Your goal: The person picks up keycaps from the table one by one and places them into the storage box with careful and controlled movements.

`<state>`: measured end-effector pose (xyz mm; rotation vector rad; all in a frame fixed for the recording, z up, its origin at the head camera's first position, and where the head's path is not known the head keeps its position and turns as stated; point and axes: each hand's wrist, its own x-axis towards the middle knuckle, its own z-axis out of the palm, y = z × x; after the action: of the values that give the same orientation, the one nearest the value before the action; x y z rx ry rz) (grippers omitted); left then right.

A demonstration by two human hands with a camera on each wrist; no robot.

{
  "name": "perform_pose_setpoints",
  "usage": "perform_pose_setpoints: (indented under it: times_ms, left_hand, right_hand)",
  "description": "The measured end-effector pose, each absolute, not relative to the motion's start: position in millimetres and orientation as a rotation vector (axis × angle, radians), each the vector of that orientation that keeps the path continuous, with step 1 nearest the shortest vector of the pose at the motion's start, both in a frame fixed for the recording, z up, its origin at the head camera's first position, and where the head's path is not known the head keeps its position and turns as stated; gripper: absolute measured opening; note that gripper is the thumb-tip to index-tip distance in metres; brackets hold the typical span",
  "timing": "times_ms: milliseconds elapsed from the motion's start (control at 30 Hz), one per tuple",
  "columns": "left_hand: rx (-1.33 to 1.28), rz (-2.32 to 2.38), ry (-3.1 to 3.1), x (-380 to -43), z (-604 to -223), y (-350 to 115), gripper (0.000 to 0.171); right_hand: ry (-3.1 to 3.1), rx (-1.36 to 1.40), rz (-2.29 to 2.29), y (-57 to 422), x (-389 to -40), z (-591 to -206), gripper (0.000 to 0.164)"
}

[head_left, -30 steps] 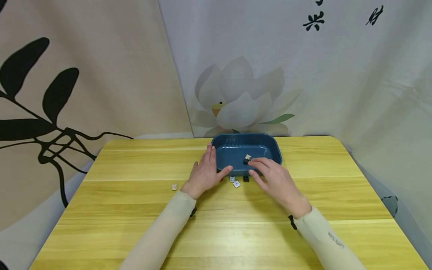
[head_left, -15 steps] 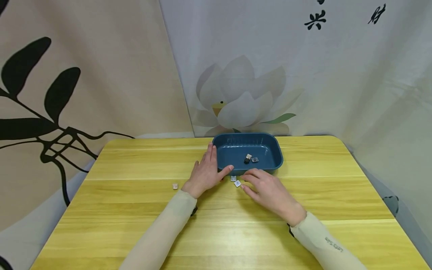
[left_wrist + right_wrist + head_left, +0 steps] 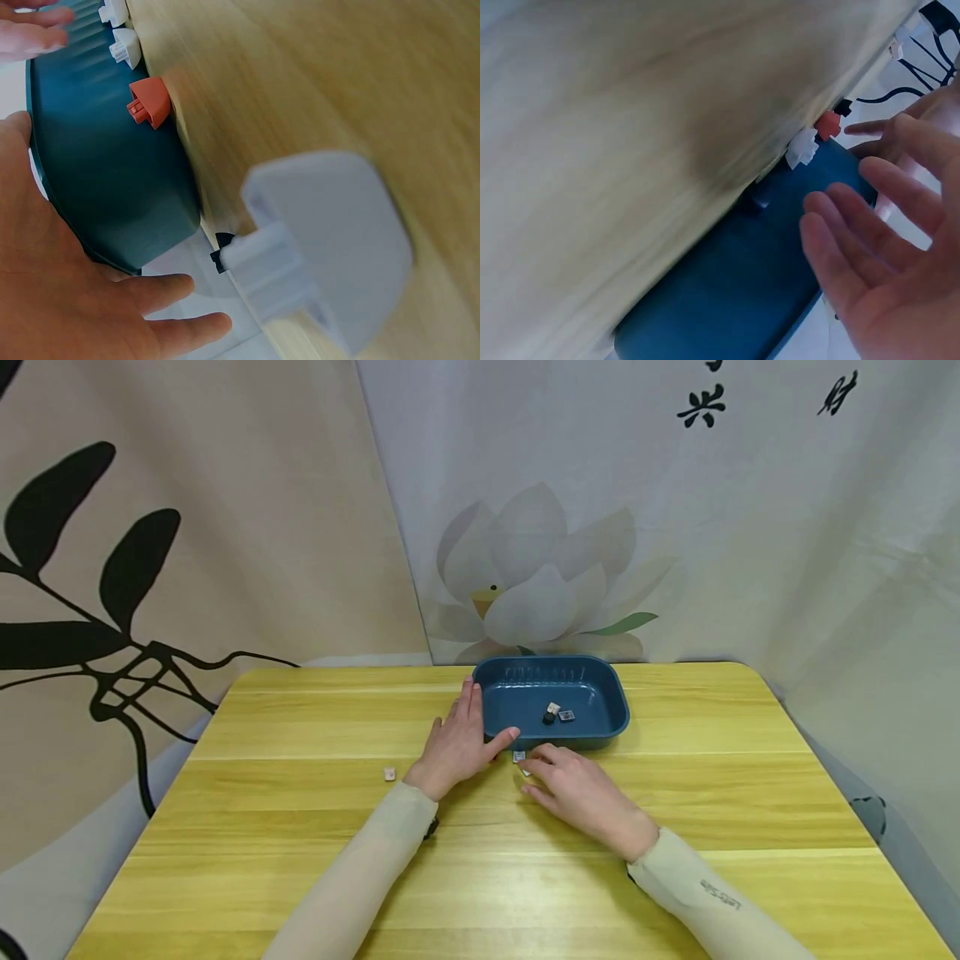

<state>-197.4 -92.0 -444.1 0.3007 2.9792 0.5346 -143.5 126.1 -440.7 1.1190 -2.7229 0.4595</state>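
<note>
My left hand [image 3: 455, 747] lies with straight fingers along the left side of a blue tray [image 3: 600, 742], its thumb at the front rim. My right hand [image 3: 581, 789] is just in front of the tray, fingers slightly bent and apart, with nothing between them in the right wrist view. Its fingertips overlap a white keycap [image 3: 527, 772] on the table; another white keycap [image 3: 519, 757] sits closer to the tray. A red keycap [image 3: 152, 101] stands by the tray wall near my left thumb. Inside the tray are a black keycap [image 3: 548, 718], a cream one [image 3: 553, 707] and a grey-white one [image 3: 567, 716].
A pale keycap [image 3: 389, 774] lies alone on the wooden table [image 3: 480, 877], left of my left wrist. Behind the left hand a black keycap [image 3: 223, 251] shows near the tray corner. A dark keycap [image 3: 757, 201] sits against the tray front. A printed curtain [image 3: 540, 510] hangs behind.
My right hand has let go of the grey-white keycap in the tray, come back over the front rim and moved left to the white keycaps. My left hand has stayed at the tray.
</note>
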Motion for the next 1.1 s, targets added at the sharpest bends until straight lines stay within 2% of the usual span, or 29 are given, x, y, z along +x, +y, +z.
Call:
perform_pose_setpoints:
  times_ms: [233, 533, 933, 1100]
  left_hand:
    - [0.305, 0.533, 2.981, -197, -444, -92, 0.111]
    - [0.296, 0.533, 2.975, -198, -444, -91, 0.111]
    - [0.297, 0.543, 2.964, -199, -445, -91, 0.11]
    - [0.291, 0.556, 2.961, -199, -445, -90, 0.11]
  right_hand:
    - [-2.797, 1.12, 0.401, 120, -145, -444, 0.034]
    - [-2.853, 1.132, 0.344, 115, -147, -446, 0.028]
    - [-2.862, 1.169, 0.259, 115, -145, -448, 0.006]
    - [-2.893, 1.16, 0.264, 118, -143, -447, 0.006]
